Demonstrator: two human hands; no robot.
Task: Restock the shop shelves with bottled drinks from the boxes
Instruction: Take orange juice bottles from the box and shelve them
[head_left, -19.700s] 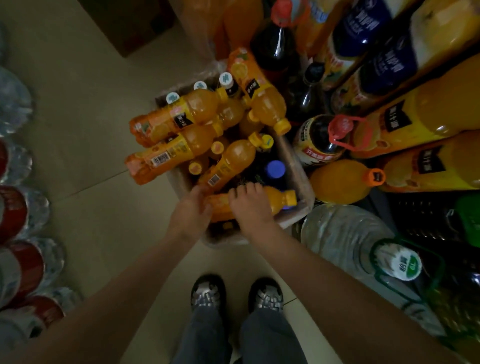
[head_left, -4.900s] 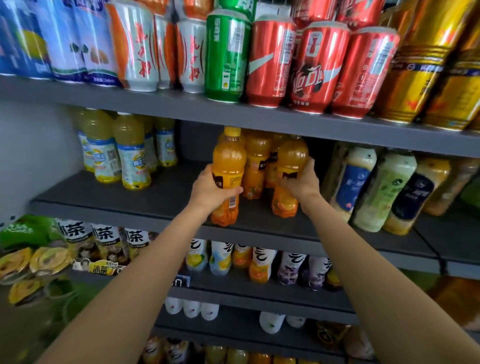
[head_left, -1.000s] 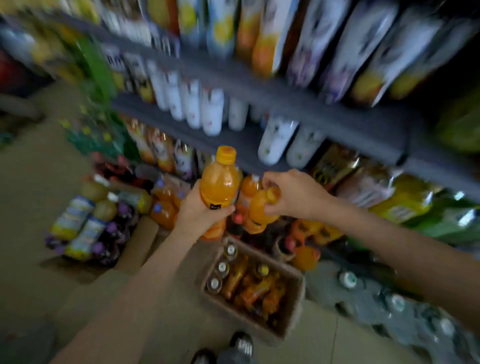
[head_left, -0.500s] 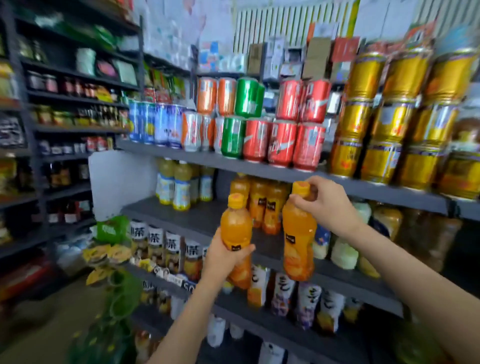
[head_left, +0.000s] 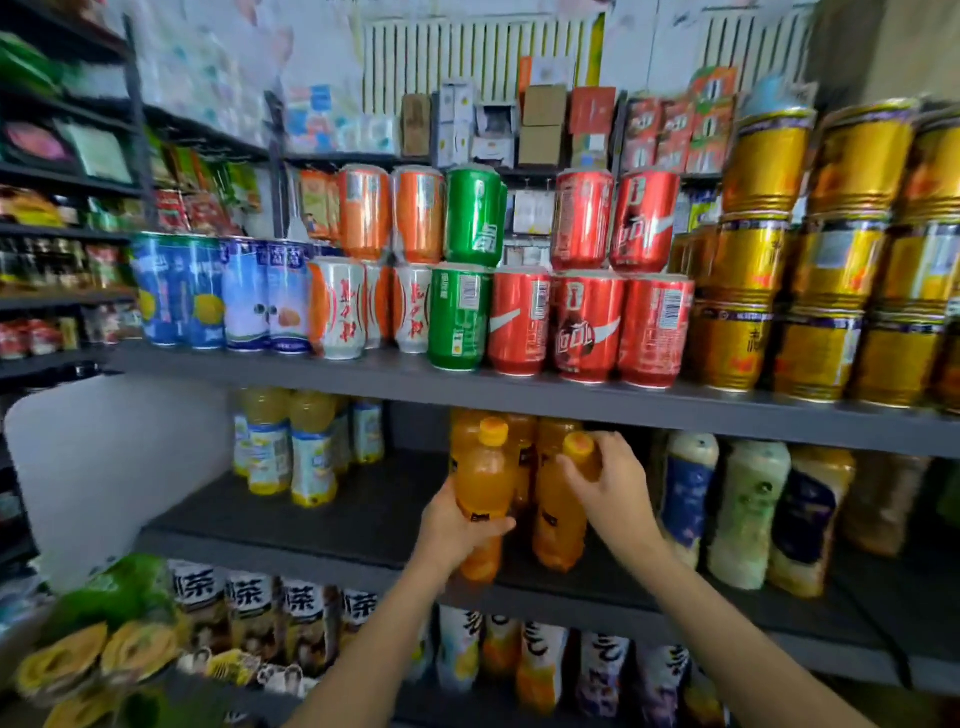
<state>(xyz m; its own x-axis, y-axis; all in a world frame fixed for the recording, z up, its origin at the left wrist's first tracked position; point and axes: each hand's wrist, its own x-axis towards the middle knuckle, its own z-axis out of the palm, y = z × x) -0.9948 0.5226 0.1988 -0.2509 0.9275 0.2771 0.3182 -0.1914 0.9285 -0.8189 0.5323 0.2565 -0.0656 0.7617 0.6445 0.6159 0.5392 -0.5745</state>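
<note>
The left hand (head_left: 451, 525) is gripping an orange bottle (head_left: 483, 499) round its middle, and the right hand (head_left: 610, 488) is pinching a second bottle (head_left: 558, 519) by its cap, both upright at the front of the grey shelf (head_left: 311, 525), beneath the cans (head_left: 519, 322).

Two orange bottles (head_left: 484, 499) (head_left: 558, 512) upright, held at middle shelf (head_left: 322, 525) front.

Red cola cans (head_left: 587, 327): five. Green soda cans (head_left: 460, 317): two. Held orange-juice plastic bottles (head_left: 483, 499): two. Orange metal cans, upper tier (head_left: 363, 213): two.
</note>
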